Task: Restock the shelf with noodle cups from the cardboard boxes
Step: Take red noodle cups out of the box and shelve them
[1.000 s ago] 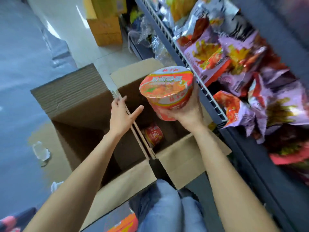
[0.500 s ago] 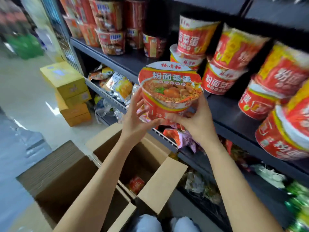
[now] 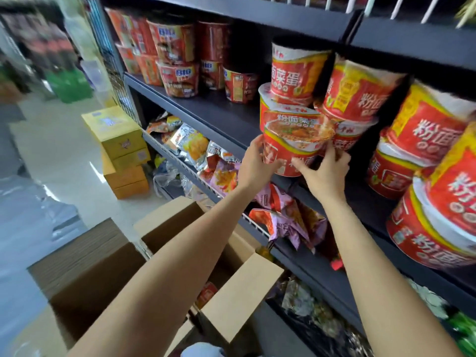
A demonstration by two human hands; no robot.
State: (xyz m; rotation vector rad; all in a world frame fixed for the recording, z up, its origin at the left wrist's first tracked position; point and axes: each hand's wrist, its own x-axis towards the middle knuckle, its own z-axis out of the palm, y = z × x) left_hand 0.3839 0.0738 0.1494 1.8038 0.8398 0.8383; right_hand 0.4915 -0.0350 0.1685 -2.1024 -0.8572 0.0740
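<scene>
At shelf [image 3: 226, 119] edge, cup [image 3: 291, 148] sits upright between both hands, left hand [image 3: 255, 166] gripping at 9 o'clock, right hand [image 3: 324, 173] at 4 o'clock, axis vertical, open slot likely toward 12 o'clock, beside stacked cups [image 3: 296, 76].

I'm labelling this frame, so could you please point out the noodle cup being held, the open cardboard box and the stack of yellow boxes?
noodle cup [image 3: 291, 150]: head view, on its red side wall.
cardboard box [image 3: 242, 302]: head view, on its near flap.
yellow boxes [image 3: 121, 140]: head view, on the top box's front face.
</scene>
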